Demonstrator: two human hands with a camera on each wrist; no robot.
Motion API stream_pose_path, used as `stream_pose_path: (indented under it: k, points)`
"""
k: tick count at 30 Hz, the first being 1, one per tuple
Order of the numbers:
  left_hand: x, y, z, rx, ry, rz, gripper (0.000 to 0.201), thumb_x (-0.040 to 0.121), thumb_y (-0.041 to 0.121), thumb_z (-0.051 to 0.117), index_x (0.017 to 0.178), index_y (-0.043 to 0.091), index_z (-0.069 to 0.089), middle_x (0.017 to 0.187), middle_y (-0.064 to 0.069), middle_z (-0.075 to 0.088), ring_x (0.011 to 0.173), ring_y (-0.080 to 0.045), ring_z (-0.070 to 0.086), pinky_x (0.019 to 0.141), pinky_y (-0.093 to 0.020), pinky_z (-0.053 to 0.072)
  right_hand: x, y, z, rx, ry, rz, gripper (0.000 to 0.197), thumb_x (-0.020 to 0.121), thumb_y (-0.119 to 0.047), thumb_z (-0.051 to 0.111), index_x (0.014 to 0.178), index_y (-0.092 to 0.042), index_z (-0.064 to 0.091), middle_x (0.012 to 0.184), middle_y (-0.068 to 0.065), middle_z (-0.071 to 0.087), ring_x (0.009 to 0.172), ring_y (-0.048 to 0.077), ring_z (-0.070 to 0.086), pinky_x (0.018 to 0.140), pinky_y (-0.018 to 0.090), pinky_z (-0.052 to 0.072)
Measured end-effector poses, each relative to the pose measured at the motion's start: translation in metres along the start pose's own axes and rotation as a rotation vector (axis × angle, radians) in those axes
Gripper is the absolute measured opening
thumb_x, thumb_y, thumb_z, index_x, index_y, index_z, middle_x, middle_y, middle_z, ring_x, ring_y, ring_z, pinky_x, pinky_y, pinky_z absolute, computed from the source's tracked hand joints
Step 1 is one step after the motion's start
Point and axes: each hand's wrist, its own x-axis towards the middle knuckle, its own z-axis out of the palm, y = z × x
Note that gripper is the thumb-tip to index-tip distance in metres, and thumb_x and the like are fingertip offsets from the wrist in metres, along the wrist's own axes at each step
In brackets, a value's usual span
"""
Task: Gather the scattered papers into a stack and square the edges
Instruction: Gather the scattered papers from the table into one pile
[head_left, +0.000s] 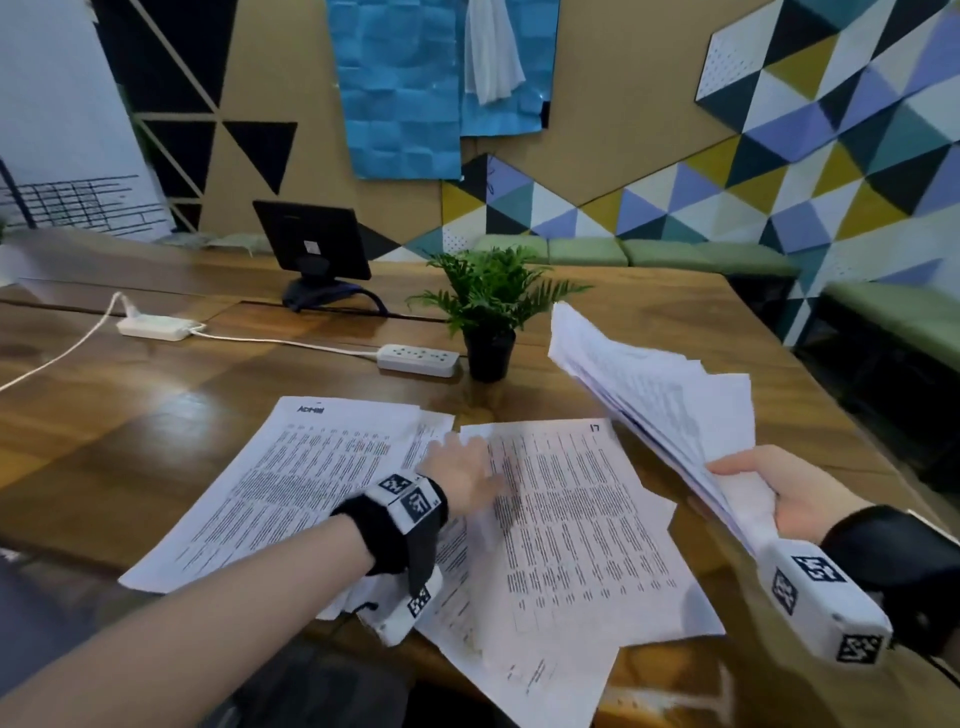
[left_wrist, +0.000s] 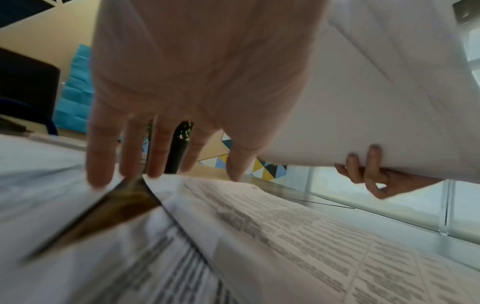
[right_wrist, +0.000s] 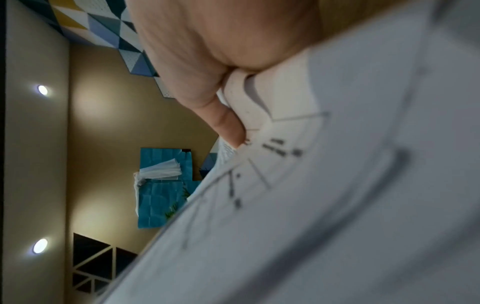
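Note:
Several printed sheets (head_left: 576, 525) lie loose and overlapping on the wooden table (head_left: 130, 415), one large sheet (head_left: 291, 483) off to the left. My left hand (head_left: 462, 467) hovers low over them with straight, spread fingers (left_wrist: 100, 160) whose tips reach the paper edges (left_wrist: 272, 216). My right hand (head_left: 779, 493) grips a fanned bundle of papers (head_left: 660, 405), lifted and tilted above the table's right side. Its thumb (right_wrist: 228, 127) pinches the bundle's corner (right_wrist: 285, 164). The bundle's underside (left_wrist: 376, 102) shows with the right fingers (left_wrist: 369, 170) curled beneath.
A potted plant (head_left: 493, 312) stands just behind the papers, with a white power strip (head_left: 418, 359) to its left. Farther back are a second white block (head_left: 153, 327) with cable and a small dark monitor (head_left: 311, 244). Green benches (head_left: 649, 252) line the patterned wall.

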Motion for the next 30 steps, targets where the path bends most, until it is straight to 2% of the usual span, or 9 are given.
stream_pose_path:
  k: [6, 9, 11, 14, 16, 19, 23, 27, 30]
  points:
    - [-0.004, -0.004, -0.011, -0.251, -0.121, -0.196, 0.044, 0.098, 0.017, 0.035, 0.135, -0.006, 0.043, 0.139, -0.022, 0.048, 0.126, -0.041, 0.049, 0.104, -0.042, 0.042, 0.01, 0.041, 0.015, -0.36, 0.108, 0.045, 0.021, 0.079, 0.002, 0.052, 0.097, 0.005, 0.06, 0.08, 0.023, 0.071, 0.064, 0.034, 0.069, 0.062, 0.036, 0.057]
    - [-0.007, -0.004, -0.01, -0.554, -0.166, -0.275, 0.023, 0.094, 0.016, 0.041, 0.111, 0.001, 0.047, 0.1, -0.015, 0.055, 0.082, -0.028, 0.061, 0.086, -0.051, 0.057, 0.017, 0.057, 0.019, -0.511, 0.212, -0.035, 0.04, 0.07, -0.013, 0.062, 0.109, -0.004, 0.056, 0.123, 0.017, 0.053, 0.099, 0.036, 0.057, 0.083, 0.039, 0.051]
    - [-0.012, -0.001, -0.011, -0.691, -0.223, -0.308, 0.016, 0.093, 0.018, 0.046, 0.103, 0.006, 0.042, 0.095, -0.011, 0.052, 0.069, -0.022, 0.056, 0.076, -0.042, 0.058, 0.025, 0.067, 0.009, -0.576, 0.223, -0.047, 0.064, 0.062, -0.027, 0.075, 0.117, -0.01, 0.046, 0.125, 0.01, 0.041, 0.104, 0.034, 0.049, 0.083, 0.038, 0.05]
    - [-0.015, 0.005, -0.008, -0.776, -0.226, -0.319, 0.028, 0.091, 0.024, 0.053, 0.11, 0.004, 0.049, 0.096, -0.01, 0.055, 0.078, -0.021, 0.057, 0.076, -0.032, 0.05, 0.035, 0.076, 0.003, -0.509, 0.149, -0.003, 0.102, 0.045, -0.041, 0.089, 0.13, -0.011, 0.041, 0.131, 0.013, 0.048, 0.101, 0.038, 0.06, 0.07, 0.044, 0.059]
    - [-0.012, 0.009, -0.004, -0.786, -0.223, -0.289, 0.05, 0.092, 0.024, 0.054, 0.136, 0.004, 0.042, 0.123, -0.016, 0.052, 0.107, -0.027, 0.055, 0.089, -0.032, 0.046, 0.022, 0.072, 0.02, -0.421, 0.088, 0.003, 0.07, 0.074, -0.024, 0.077, 0.132, -0.002, 0.044, 0.129, 0.018, 0.056, 0.101, 0.038, 0.063, 0.07, 0.042, 0.059]
    - [-0.015, 0.019, 0.0, -0.715, -0.206, -0.192, 0.064, 0.094, 0.011, 0.052, 0.148, -0.002, 0.02, 0.152, -0.017, 0.031, 0.135, -0.031, 0.039, 0.105, -0.034, 0.037, 0.008, 0.07, 0.033, -0.51, 0.033, -0.034, 0.037, 0.086, -0.012, 0.061, 0.122, -0.001, 0.057, 0.119, 0.018, 0.064, 0.107, 0.039, 0.061, 0.089, 0.046, 0.05]
    - [-0.017, 0.016, -0.003, -0.855, -0.097, 0.023, 0.057, 0.084, -0.002, 0.052, 0.136, 0.009, 0.028, 0.136, -0.013, 0.047, 0.124, -0.029, 0.048, 0.107, -0.043, 0.041, -0.004, 0.06, 0.035, -0.527, 0.008, -0.106, 0.024, 0.089, -0.008, 0.056, 0.112, -0.001, 0.061, 0.102, 0.017, 0.069, 0.072, 0.028, 0.065, 0.061, 0.029, 0.05]
    - [-0.027, -0.007, -0.027, -1.067, -0.056, 0.121, 0.051, 0.087, -0.013, 0.049, 0.128, 0.012, 0.033, 0.136, -0.015, 0.049, 0.126, -0.032, 0.051, 0.106, -0.049, 0.043, -0.015, 0.041, 0.041, -0.274, -0.129, -0.106, 0.023, 0.088, -0.021, 0.061, 0.107, -0.011, 0.065, 0.105, 0.009, 0.074, 0.096, 0.027, 0.07, 0.085, 0.041, 0.053]
    - [-0.032, -0.042, -0.048, -1.142, -0.02, 0.059, 0.043, 0.088, -0.017, 0.044, 0.126, 0.003, 0.045, 0.119, -0.017, 0.062, 0.099, -0.022, 0.069, 0.082, -0.032, 0.058, -0.017, 0.03, 0.064, -0.12, -0.239, -0.006, 0.033, 0.078, -0.026, 0.065, 0.107, -0.012, 0.06, 0.111, 0.013, 0.069, 0.106, 0.029, 0.062, 0.094, 0.042, 0.046]
